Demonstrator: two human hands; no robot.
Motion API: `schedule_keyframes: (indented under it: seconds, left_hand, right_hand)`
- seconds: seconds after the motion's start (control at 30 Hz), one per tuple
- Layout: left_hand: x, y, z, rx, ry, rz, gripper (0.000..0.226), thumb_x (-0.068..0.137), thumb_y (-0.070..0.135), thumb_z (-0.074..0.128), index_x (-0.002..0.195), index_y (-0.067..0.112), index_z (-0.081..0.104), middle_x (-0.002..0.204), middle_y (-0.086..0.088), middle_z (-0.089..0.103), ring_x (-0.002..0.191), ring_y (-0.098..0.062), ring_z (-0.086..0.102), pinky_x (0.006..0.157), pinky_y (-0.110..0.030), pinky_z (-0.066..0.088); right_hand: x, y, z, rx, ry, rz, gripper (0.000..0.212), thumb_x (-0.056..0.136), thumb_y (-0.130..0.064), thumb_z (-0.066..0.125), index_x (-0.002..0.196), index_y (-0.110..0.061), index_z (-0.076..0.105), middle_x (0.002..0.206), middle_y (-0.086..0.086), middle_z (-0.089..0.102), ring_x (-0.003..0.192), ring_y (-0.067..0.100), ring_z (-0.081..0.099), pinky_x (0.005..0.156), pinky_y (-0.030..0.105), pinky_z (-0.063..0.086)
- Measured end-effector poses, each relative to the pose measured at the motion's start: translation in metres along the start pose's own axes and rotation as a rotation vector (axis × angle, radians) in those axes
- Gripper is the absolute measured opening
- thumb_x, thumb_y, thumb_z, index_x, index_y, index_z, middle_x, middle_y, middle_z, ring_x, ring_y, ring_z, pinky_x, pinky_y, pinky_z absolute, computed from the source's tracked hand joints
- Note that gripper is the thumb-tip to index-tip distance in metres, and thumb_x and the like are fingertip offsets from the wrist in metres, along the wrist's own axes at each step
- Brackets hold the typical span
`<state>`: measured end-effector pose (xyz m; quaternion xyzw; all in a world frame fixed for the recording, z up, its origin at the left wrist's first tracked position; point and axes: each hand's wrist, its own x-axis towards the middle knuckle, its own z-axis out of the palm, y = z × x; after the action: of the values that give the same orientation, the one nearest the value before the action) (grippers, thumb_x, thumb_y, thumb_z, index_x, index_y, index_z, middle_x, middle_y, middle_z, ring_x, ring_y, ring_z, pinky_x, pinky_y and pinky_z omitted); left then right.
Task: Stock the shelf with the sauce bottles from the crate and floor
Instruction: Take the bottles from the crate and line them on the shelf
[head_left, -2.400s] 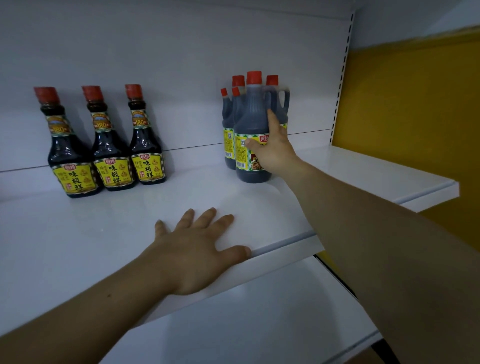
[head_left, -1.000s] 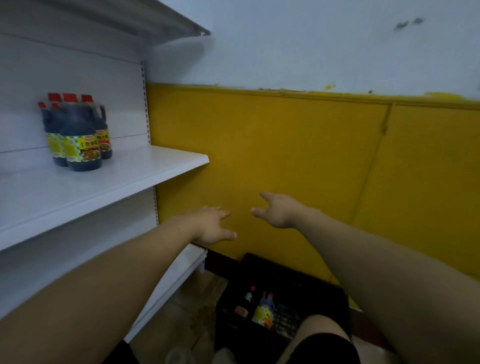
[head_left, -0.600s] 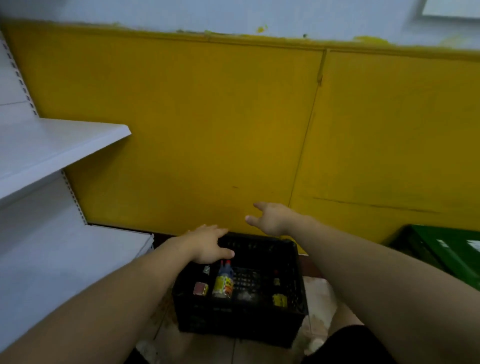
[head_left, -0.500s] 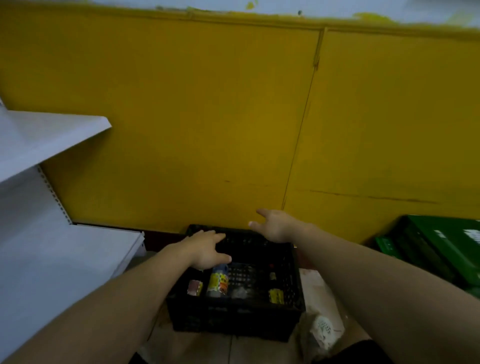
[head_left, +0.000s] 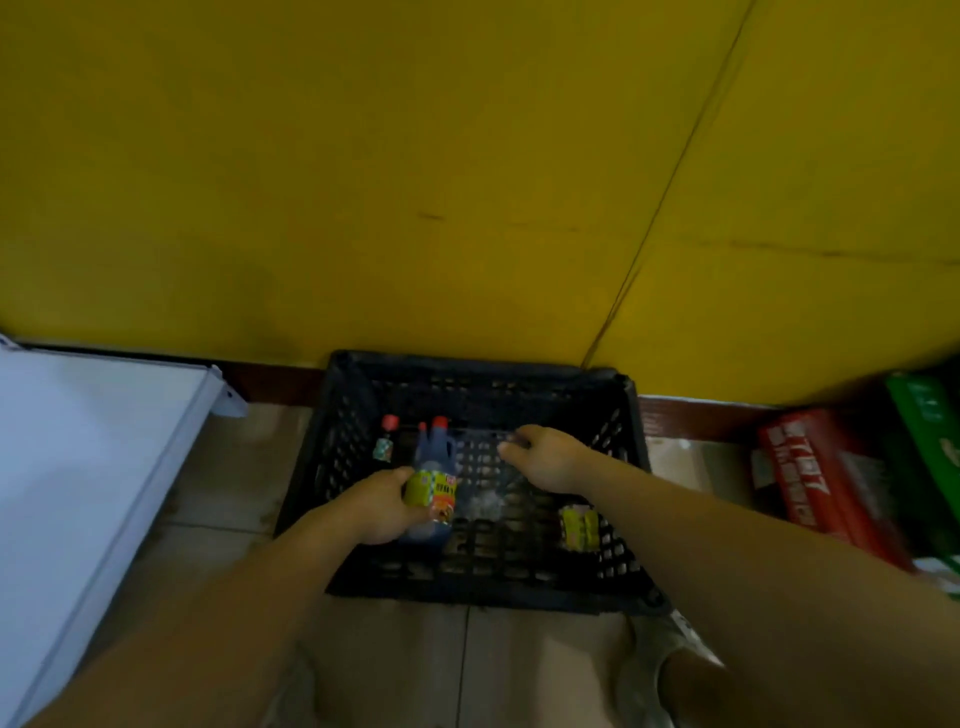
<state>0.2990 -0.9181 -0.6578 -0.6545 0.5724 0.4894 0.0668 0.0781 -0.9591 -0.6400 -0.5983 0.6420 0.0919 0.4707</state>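
Observation:
A black slatted crate (head_left: 626, 410) sits on the floor against the yellow wall. Inside it stands a large dark sauce bottle (head_left: 435, 457) with a red cap and a yellow label. My left hand (head_left: 382, 506) is wrapped around that bottle's lower body. A small red-capped bottle (head_left: 385, 441) stands at the crate's left side. Another yellow-labelled bottle (head_left: 577, 527) lies near the crate's right front. My right hand (head_left: 545, 460) hovers over the crate's middle, fingers loosely spread, holding nothing.
The white bottom shelf (head_left: 78, 467) juts out at the left. Red and green cartons (head_left: 831, 483) are stacked at the right. My shoe (head_left: 660, 660) rests on the tiled floor just in front of the crate.
My view has swung from the shelf down to the crate. Both hands have dropped into it, and my left hand has closed around the large bottle.

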Motion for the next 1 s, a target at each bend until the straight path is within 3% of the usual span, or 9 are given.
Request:
schedule_keyframes:
  seconds: [0.17,0.27,0.43,0.53,0.63,0.73,0.87,1.0]
  left_hand:
    - [0.073,-0.025,0.009,-0.097,-0.037,-0.079,0.071,0.085,0.028,0.068,0.144,0.014,0.03,0.141,-0.009,0.046,0.12,-0.026,0.05,0.096,-0.034,0.044]
    - [0.112,-0.042,0.018,-0.154,-0.028,-0.128,0.066,0.084,0.021,0.07,0.14,0.013,0.036,0.135,-0.009,0.051,0.116,-0.027,0.053,0.096,-0.04,0.046]
    - [0.147,-0.061,0.038,-0.254,-0.094,-0.179,0.051,0.085,0.019,0.068,0.13,0.014,0.045,0.131,-0.008,0.054,0.099,-0.016,0.051,0.085,-0.028,0.041]
    - [0.157,-0.076,0.056,-0.317,-0.12,-0.18,0.083,0.082,0.022,0.072,0.146,0.016,0.02,0.14,-0.005,0.044,0.107,-0.015,0.047,0.087,-0.026,0.037]
    - [0.161,-0.081,0.069,-0.407,-0.076,-0.214,0.112,0.075,0.021,0.078,0.148,0.015,-0.006,0.142,-0.006,0.037,0.118,-0.024,0.045,0.09,-0.03,0.036]
    - [0.157,-0.078,0.072,-0.468,-0.033,-0.178,0.103,0.073,0.012,0.08,0.146,0.015,0.008,0.137,-0.007,0.042,0.106,-0.018,0.047,0.086,-0.03,0.04]
    - [0.129,-0.063,0.053,-0.558,-0.048,-0.113,0.094,0.071,0.012,0.081,0.143,0.018,0.021,0.12,0.0,0.052,0.098,-0.014,0.055,0.069,-0.02,0.045]
    - [0.073,-0.034,0.029,-0.66,0.001,-0.001,0.088,0.07,0.004,0.08,0.14,0.02,0.03,0.117,-0.001,0.059,0.101,-0.016,0.06,0.082,-0.029,0.05]
  right_hand:
    - [0.095,0.005,0.047,0.086,-0.062,-0.009,0.059,0.101,-0.045,0.036,0.146,-0.008,0.029,0.149,0.016,0.036,0.121,0.032,0.048,0.089,0.039,0.043]
    - [0.143,0.004,0.075,0.187,-0.045,-0.004,0.056,0.1,-0.043,0.04,0.144,-0.009,0.035,0.145,0.015,0.042,0.117,0.031,0.051,0.085,0.036,0.043]
    - [0.198,0.001,0.108,0.384,-0.01,0.042,0.044,0.099,-0.035,0.047,0.128,-0.002,0.05,0.123,0.022,0.058,0.106,0.035,0.059,0.084,0.039,0.049]
    - [0.219,-0.004,0.125,0.514,-0.038,0.087,0.048,0.1,-0.036,0.044,0.135,-0.004,0.045,0.125,0.022,0.058,0.104,0.035,0.059,0.083,0.039,0.051]
    - [0.226,-0.007,0.138,0.663,-0.102,0.133,0.054,0.1,-0.036,0.043,0.146,-0.01,0.032,0.133,0.023,0.053,0.113,0.041,0.055,0.095,0.051,0.048]
    - [0.217,-0.005,0.135,0.733,-0.05,0.148,0.053,0.099,-0.034,0.047,0.143,-0.009,0.036,0.134,0.02,0.052,0.112,0.038,0.056,0.095,0.05,0.047]
    - [0.18,-0.007,0.109,0.744,0.007,0.109,0.047,0.099,-0.036,0.046,0.139,-0.013,0.041,0.123,0.014,0.058,0.095,0.027,0.059,0.078,0.036,0.048]
    - [0.115,-0.024,0.073,0.777,0.131,0.049,0.052,0.093,-0.04,0.056,0.135,-0.013,0.045,0.123,0.012,0.058,0.099,0.026,0.061,0.084,0.038,0.051]
